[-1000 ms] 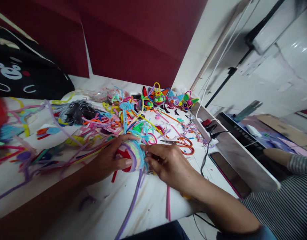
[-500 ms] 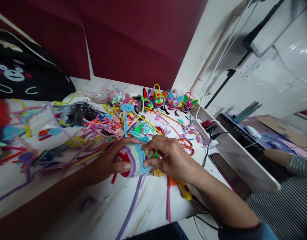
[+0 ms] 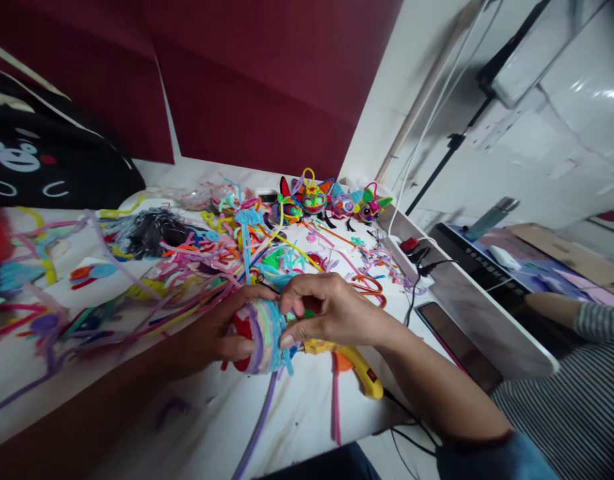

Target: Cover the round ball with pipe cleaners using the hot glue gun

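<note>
A ball wrapped in fuzzy pipe cleaners (image 3: 267, 337), banded red, purple, cream and light blue, sits low over the table. My left hand (image 3: 221, 333) is closed around its red end, thumb in front and fingers behind. On the light blue end, the thumb and fingertips of my right hand (image 3: 331, 310) grip the edge; a short blue pipe-cleaner end hangs below the thumb. What lies between those fingertips is partly hidden. Just under my right hand rests a yellow hot glue gun (image 3: 364, 373). A purple pipe cleaner (image 3: 259, 427) runs from beneath the ball toward the table's front.
Loose pipe cleaners (image 3: 201, 267) cover the left and middle of the table. Several colourful eared ornaments (image 3: 314, 199) stand at the back. Orange-handled scissors (image 3: 371, 290), a phone (image 3: 457, 350) and a power strip (image 3: 404, 257) lie right. Beyond the ledge, a person's striped sleeve (image 3: 599, 323) shows.
The ball and both hands have dropped slightly, and the ball has turned a little. My right fingers have shifted on the blue edge, and more of the glue gun shows.
</note>
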Demonstrator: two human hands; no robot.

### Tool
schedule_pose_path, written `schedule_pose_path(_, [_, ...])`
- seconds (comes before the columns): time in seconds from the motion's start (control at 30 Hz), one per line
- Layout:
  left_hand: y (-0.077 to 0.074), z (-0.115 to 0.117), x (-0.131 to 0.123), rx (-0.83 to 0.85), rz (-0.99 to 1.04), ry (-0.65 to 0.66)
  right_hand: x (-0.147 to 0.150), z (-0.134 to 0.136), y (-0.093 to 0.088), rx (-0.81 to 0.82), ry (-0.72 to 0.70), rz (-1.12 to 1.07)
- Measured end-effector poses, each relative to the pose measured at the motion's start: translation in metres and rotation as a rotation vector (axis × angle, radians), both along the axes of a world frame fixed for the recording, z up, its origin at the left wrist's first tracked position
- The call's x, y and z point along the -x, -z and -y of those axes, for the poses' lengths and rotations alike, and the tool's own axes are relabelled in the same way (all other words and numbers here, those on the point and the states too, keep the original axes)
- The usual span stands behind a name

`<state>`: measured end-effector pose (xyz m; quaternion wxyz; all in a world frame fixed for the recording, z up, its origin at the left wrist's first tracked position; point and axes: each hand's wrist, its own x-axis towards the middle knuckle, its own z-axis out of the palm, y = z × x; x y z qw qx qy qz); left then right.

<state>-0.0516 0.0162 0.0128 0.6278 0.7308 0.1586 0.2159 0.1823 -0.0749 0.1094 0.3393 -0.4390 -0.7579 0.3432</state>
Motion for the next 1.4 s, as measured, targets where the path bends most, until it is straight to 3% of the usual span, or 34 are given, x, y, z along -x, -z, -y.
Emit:
schedule_pose_path(0.17, [0.001, -0.002, 0.002, -0.023, -0.003, 0.018, 0.001, 0.000, 0.002, 0.055, 0.015, -0.007])
schedule_pose_path(0.37, [0.002, -0.002, 0.004, -0.025, -0.079, 0.048, -0.003, 0.001, 0.005, 0.198, -0.070, -0.119])
schedule_pose_path(0.53, [-0.007, 0.002, 0.002, -0.081, -0.088, 0.043, -0.003, 0.004, 0.006, 0.235, -0.062, -0.164])
schedule_pose_path(0.77, [-0.023, 0.008, -0.002, -0.213, -0.136, 0.048, 0.001, 0.001, 0.008, 0.359, 0.023, -0.327])
schedule_pose_path(0.93, [-0.022, 0.009, -0.003, -0.314, -0.126, 0.016, 0.005, -0.002, 0.009, 0.479, 0.099, -0.396])
schedule_pose_path(1.27, [-0.020, 0.014, -0.007, -0.630, -0.005, -0.145, 0.007, 0.012, 0.020, 0.384, 0.202, -0.468])
schedule_pose_path(1.4, [-0.020, 0.015, -0.010, -0.709, 0.000, -0.153, 0.009, 0.016, 0.027, 0.290, 0.245, -0.487])
